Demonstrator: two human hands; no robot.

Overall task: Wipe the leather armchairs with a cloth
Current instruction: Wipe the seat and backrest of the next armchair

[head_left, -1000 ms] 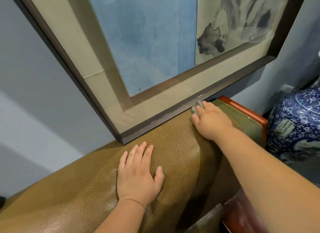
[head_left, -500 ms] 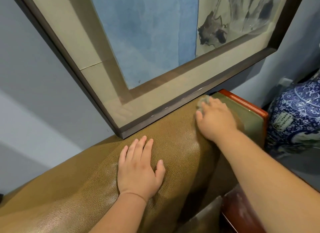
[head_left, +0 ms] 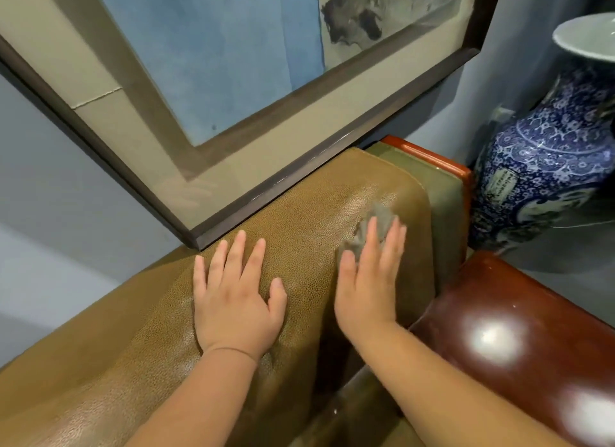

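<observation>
The left hand lay flat on the top of the armchair, palm down, its fingers straight and spread, grasping nothing. The chair's back was covered in olive-brown pebbled leather that caught a dull shine near the wrist. The right hand rested just to the right of the left one, nearer the corner of the chair back, with its fingers straight and pressing a small grey cloth against the leather; the fingers were not curled round it, and most of the cloth stuck out beyond the fingertips, bunched and a little blurred. Both forearms ran up from the lower edge of the view. Beyond the corner of the back, a greenish side panel met a strip of glossy red-brown trim. To the right of the right forearm lay the chair's armrest, dark reddish-brown and glossy, with two bright spots of reflected light on it. A large framed picture with a dark wooden frame hung on the grey wall just behind the chair back, its lower edge close above the leather. A blue-and-white vase stood in the corner to the right, near the chair's side.
</observation>
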